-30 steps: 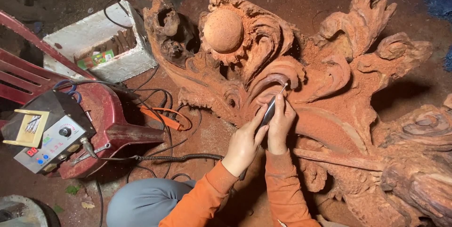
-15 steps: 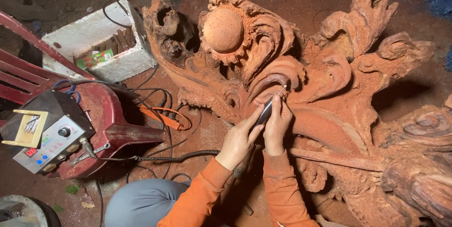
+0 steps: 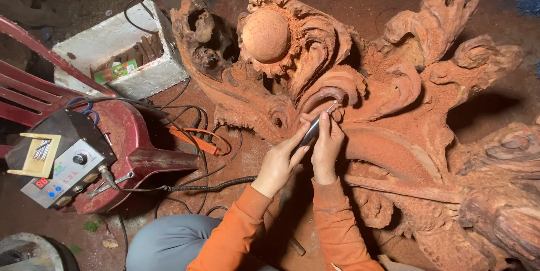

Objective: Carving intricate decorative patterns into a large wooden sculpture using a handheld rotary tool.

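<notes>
Both hands grip a slim rotary handpiece: the left hand wraps its body, the right hand steadies near the tip, pressed into a curled groove of the large reddish wood carving lying on the floor. Detail grinding seems under way; following the curve calls for slow, light strokes.

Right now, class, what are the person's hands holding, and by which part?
Both hands, left hand and right hand, hold a slim pen-like carving handpiece along its dark barrel; its tip touches the reddish wood carving.
</notes>
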